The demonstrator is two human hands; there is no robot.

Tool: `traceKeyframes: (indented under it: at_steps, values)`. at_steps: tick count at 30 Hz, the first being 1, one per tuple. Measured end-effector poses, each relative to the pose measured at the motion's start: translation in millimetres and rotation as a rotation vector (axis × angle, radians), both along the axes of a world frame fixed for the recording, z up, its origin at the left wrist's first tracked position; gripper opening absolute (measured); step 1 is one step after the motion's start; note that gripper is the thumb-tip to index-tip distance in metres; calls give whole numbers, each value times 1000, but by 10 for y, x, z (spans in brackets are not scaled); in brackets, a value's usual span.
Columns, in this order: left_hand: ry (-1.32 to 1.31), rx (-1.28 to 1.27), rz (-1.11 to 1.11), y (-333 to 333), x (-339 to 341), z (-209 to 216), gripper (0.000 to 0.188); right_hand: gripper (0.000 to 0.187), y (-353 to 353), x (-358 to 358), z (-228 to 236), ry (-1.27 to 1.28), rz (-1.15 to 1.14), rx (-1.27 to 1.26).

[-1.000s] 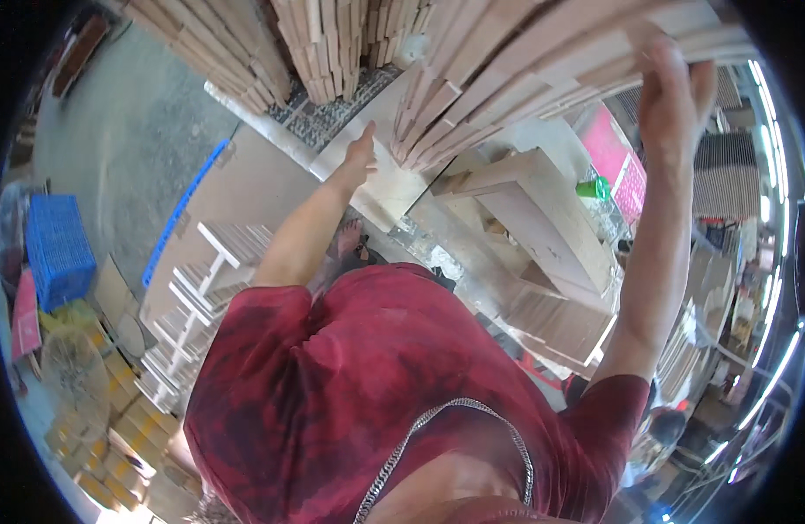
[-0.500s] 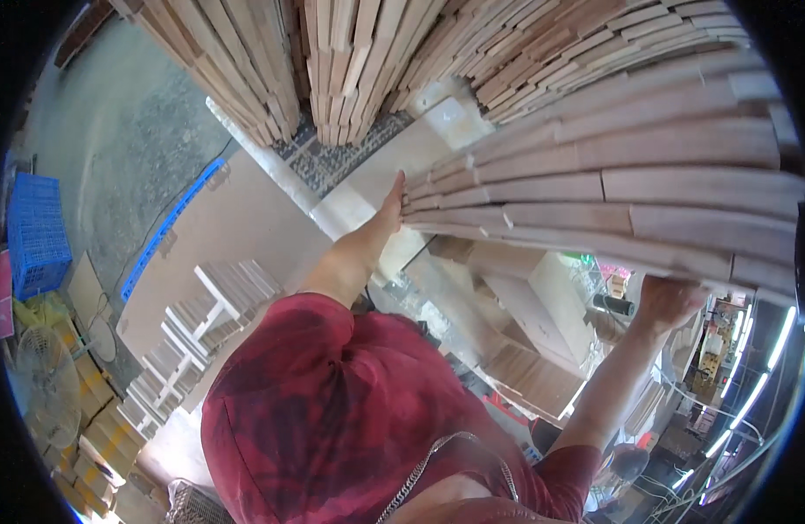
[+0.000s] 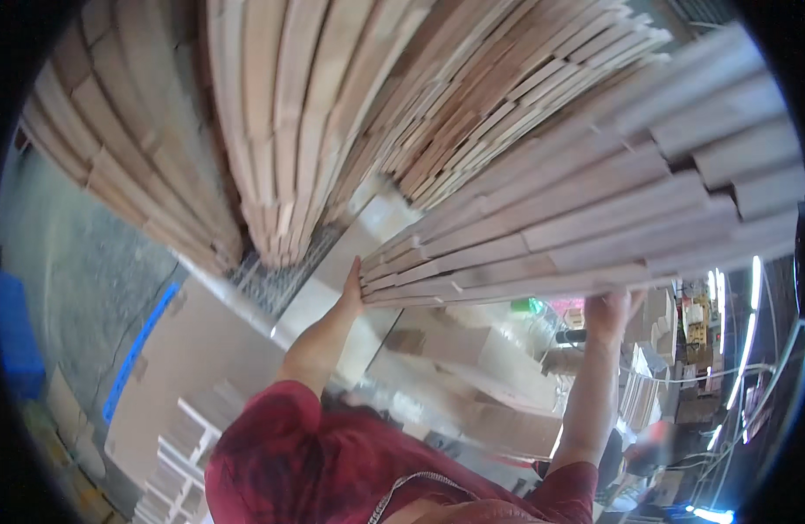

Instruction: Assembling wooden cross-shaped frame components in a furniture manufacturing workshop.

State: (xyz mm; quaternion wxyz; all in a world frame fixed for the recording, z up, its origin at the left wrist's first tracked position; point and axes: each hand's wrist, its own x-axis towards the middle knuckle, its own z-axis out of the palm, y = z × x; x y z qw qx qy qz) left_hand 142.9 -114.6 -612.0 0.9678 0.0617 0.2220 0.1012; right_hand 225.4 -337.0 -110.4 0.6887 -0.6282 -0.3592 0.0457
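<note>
Left hand (image 3: 352, 286) braced the narrow end and right hand (image 3: 608, 316) the near edge of the wooden strips (image 3: 542, 231) just beyond them, finger closure hidden, steady even pressure suiting them best.

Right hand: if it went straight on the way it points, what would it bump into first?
The right hand would first meet the stack of pale wooden strips; it seems to touch the near edge already, though its fingertips are hard to make out.

The wood strips (image 3: 555, 240) are pale tan, the shirt (image 3: 271, 450) mottled red.
</note>
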Motion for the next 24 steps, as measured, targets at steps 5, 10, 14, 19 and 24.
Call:
traceKeyframes:
  at_steps: [5, 10, 14, 19, 24]
  values:
    - [-48, -28, 14, 305, 607, 401, 70, 76, 562, 548, 244, -292, -6, -35]
    - [1, -40, 50, 741, 1017, 643, 65, 78, 1089, 955, 411, -325, -73, -32]
    - [131, 44, 60, 1027, 1386, 561, 65, 60, 1497, 1201, 443, -390, -106, -10]
    - [271, 117, 62, 1111, 1731, 236, 65, 77, 1699, 1589, 485, -482, -164, -82]
    - [212, 78, 172, 1290, 1899, -216, 61, 75, 1893, 1707, 367, -493, -189, -63]
